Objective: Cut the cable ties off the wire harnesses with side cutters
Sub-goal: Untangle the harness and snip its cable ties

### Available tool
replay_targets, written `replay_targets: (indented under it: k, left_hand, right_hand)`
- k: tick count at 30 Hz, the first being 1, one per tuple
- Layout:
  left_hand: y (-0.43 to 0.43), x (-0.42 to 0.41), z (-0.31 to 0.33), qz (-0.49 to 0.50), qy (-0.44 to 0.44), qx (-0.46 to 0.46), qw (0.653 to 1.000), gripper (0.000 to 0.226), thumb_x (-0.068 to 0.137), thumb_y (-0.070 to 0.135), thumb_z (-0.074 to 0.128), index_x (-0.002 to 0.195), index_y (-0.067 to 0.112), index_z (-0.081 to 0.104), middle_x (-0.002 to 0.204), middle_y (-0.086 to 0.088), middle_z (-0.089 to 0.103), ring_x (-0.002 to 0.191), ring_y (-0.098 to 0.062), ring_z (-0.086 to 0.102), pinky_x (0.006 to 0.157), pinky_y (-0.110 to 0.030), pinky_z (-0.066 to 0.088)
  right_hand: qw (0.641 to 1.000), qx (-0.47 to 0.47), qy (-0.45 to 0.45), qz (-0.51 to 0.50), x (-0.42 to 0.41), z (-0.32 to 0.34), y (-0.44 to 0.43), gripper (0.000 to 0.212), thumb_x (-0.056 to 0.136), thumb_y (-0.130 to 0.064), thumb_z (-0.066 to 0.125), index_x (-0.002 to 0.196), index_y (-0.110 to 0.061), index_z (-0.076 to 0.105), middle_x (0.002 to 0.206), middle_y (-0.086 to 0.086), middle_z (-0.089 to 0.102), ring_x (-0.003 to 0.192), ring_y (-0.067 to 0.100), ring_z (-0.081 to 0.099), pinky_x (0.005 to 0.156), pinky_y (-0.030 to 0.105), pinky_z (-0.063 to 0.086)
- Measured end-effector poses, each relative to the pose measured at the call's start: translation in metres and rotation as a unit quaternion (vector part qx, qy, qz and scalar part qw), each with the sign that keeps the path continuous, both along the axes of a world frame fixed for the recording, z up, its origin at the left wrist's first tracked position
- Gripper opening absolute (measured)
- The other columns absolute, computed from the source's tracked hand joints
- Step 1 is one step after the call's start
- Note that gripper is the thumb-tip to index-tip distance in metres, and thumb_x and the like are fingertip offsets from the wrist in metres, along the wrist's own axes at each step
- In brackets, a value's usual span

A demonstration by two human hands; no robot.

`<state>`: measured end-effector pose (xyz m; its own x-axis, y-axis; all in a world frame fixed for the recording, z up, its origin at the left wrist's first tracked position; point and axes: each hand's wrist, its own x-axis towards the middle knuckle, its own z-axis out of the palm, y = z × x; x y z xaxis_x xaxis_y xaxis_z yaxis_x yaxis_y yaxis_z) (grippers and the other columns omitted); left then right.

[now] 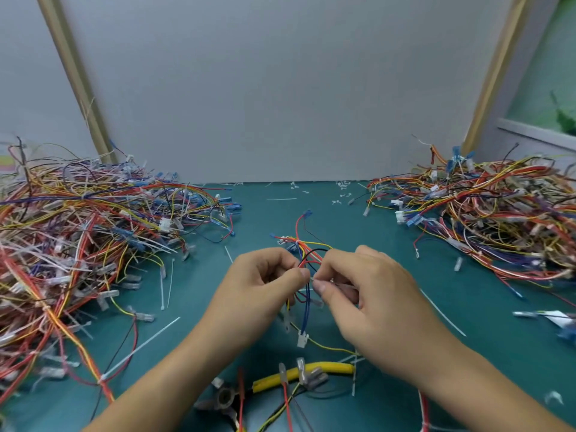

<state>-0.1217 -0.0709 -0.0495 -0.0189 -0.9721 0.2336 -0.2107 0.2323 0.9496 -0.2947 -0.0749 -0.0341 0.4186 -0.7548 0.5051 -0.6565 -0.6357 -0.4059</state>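
A small wire harness (304, 244) of red, yellow, black and blue wires hangs between my two hands above the green mat. My left hand (261, 282) pinches the wires from the left. My right hand (367, 288) pinches a thin white cable tie (312, 279) at the bundle, thumb and forefinger tips almost touching my left thumb. A white connector (301, 339) dangles below the harness. The side cutters (299, 377), with yellow handles, lie on the mat near the front edge, below my hands, untouched.
A big heap of tangled harnesses (78, 232) fills the left side and another heap (486, 213) the right. Loose white cable ties (141, 347) and cut scraps (341, 190) litter the green mat (265, 219). A grey wall panel stands behind.
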Motion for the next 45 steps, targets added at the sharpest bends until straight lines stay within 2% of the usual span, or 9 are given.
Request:
replay_targets:
  k: [4, 11, 17, 20, 23, 26, 33, 40, 45]
  left_hand:
    - [0.000, 0.000, 0.002, 0.013, -0.007, 0.010, 1.000, 0.023, 0.074, 0.030, 0.063, 0.067, 0.008, 0.064, 0.058, -0.007, 0.061, 0.060, -0.015, 0.052, 0.059, -0.024, 0.039]
    - [-0.003, 0.005, 0.003, -0.006, 0.009, 0.010, 1.000, 0.019, 0.076, 0.029, 0.064, 0.064, 0.014, 0.067, 0.058, -0.004, 0.064, 0.059, -0.013, 0.056, 0.061, -0.021, 0.042]
    - [-0.007, 0.010, 0.001, -0.002, 0.048, 0.047, 0.998, 0.045, 0.086, 0.053, 0.055, 0.069, 0.016, 0.073, 0.059, -0.003, 0.061, 0.061, -0.010, 0.055, 0.064, -0.021, 0.040]
    - [-0.012, 0.009, -0.003, 0.023, 0.065, 0.115, 0.991, 0.057, 0.083, 0.061, 0.060, 0.074, 0.007, 0.073, 0.062, -0.003, 0.063, 0.056, -0.013, 0.056, 0.059, -0.025, 0.039]
    - [-0.012, 0.009, -0.007, 0.020, 0.066, 0.152, 0.986, 0.049, 0.081, 0.058, 0.059, 0.066, 0.014, 0.073, 0.061, -0.005, 0.063, 0.048, -0.011, 0.055, 0.050, -0.019, 0.041]
    - [-0.012, 0.013, -0.011, 0.011, 0.103, 0.152, 0.983, 0.042, 0.076, 0.051, 0.065, 0.079, 0.011, 0.077, 0.064, -0.008, 0.065, 0.052, -0.014, 0.056, 0.053, -0.023, 0.043]
    - [-0.008, 0.013, -0.006, -0.032, 0.115, 0.061, 0.991, 0.029, 0.089, 0.028, 0.059, 0.106, 0.012, 0.076, 0.094, -0.006, 0.077, 0.085, -0.012, 0.065, 0.084, -0.021, 0.045]
    - [0.002, 0.003, -0.001, -0.095, 0.087, -0.005, 0.992, 0.032, 0.092, 0.018, 0.057, 0.121, 0.009, 0.067, 0.102, -0.008, 0.076, 0.094, -0.014, 0.071, 0.085, -0.017, 0.050]
    - [0.006, 0.002, 0.002, -0.104, 0.092, -0.015, 0.990, 0.025, 0.088, 0.013, 0.061, 0.111, 0.006, 0.070, 0.099, -0.009, 0.077, 0.095, -0.019, 0.073, 0.082, -0.018, 0.053]
  right_hand:
    - [0.997, 0.061, -0.044, 0.018, 0.001, -0.003, -0.001, 0.019, 0.089, -0.022, 0.064, 0.075, -0.023, 0.052, 0.055, -0.009, 0.045, 0.059, 0.011, 0.043, 0.054, 0.032, 0.031]
    - [0.988, 0.108, -0.101, 0.049, -0.002, -0.002, -0.005, 0.022, 0.091, -0.019, 0.064, 0.072, -0.019, 0.054, 0.046, -0.008, 0.039, 0.045, 0.012, 0.031, 0.048, 0.023, 0.023]
    - [0.976, 0.142, -0.148, 0.069, -0.007, -0.004, -0.008, 0.020, 0.090, -0.016, 0.067, 0.072, -0.017, 0.059, 0.049, -0.006, 0.032, 0.048, 0.007, 0.026, 0.048, 0.021, 0.023]
    - [0.980, 0.135, -0.120, 0.087, -0.004, -0.008, -0.004, 0.015, 0.089, -0.023, 0.069, 0.075, -0.021, 0.062, 0.049, -0.005, 0.035, 0.048, 0.008, 0.031, 0.050, 0.019, 0.024]
    - [0.991, 0.083, -0.040, 0.095, 0.000, -0.013, 0.000, 0.009, 0.085, -0.037, 0.065, 0.084, -0.027, 0.066, 0.060, -0.008, 0.050, 0.062, 0.008, 0.047, 0.058, 0.017, 0.030]
    - [0.990, 0.047, 0.016, 0.135, 0.003, -0.012, 0.003, 0.019, 0.088, -0.042, 0.061, 0.089, -0.028, 0.073, 0.066, -0.012, 0.058, 0.071, 0.008, 0.052, 0.064, 0.020, 0.039]
    - [0.970, -0.012, -0.230, 0.072, -0.007, 0.003, -0.004, 0.016, 0.094, -0.030, 0.059, 0.087, -0.027, 0.074, 0.079, -0.007, 0.063, 0.072, 0.017, 0.061, 0.061, 0.025, 0.046]
    - [0.993, -0.026, -0.117, 0.015, -0.009, -0.005, -0.012, 0.023, 0.092, -0.026, 0.063, 0.110, -0.038, 0.071, 0.098, -0.017, 0.053, 0.083, 0.005, 0.055, 0.064, 0.017, 0.039]
    - [0.996, -0.037, -0.078, -0.007, -0.011, -0.003, -0.013, 0.016, 0.090, -0.038, 0.061, 0.104, -0.039, 0.070, 0.093, -0.019, 0.056, 0.084, -0.005, 0.051, 0.069, 0.016, 0.042]
